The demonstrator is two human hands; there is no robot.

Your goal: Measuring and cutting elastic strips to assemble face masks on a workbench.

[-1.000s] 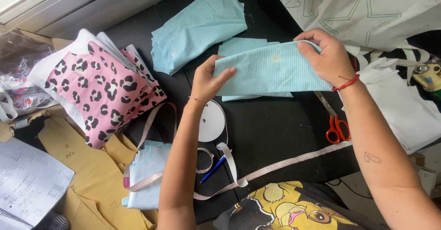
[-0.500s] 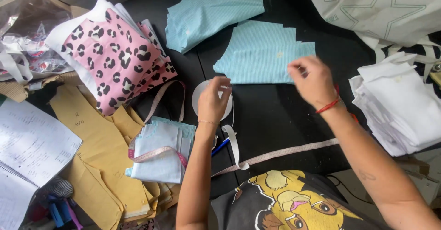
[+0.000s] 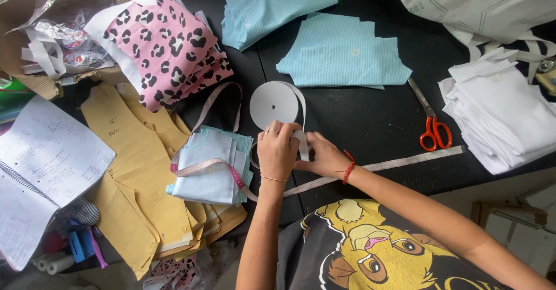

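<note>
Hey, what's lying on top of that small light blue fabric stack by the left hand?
A pink measuring tape drapes over the light blue stack. Anything underneath stays hidden.

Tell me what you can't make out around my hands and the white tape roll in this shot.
Head view only:
- Fingertips of the left hand and right hand: curled over the tape end, grip hidden.
- White tape roll: lower edge behind the left hand.
- Small ring-shaped thing by the left thumb: mostly covered, kind unclear.
- Notebook writing: too small.
- White fabric stack: cut by the right edge.
</note>
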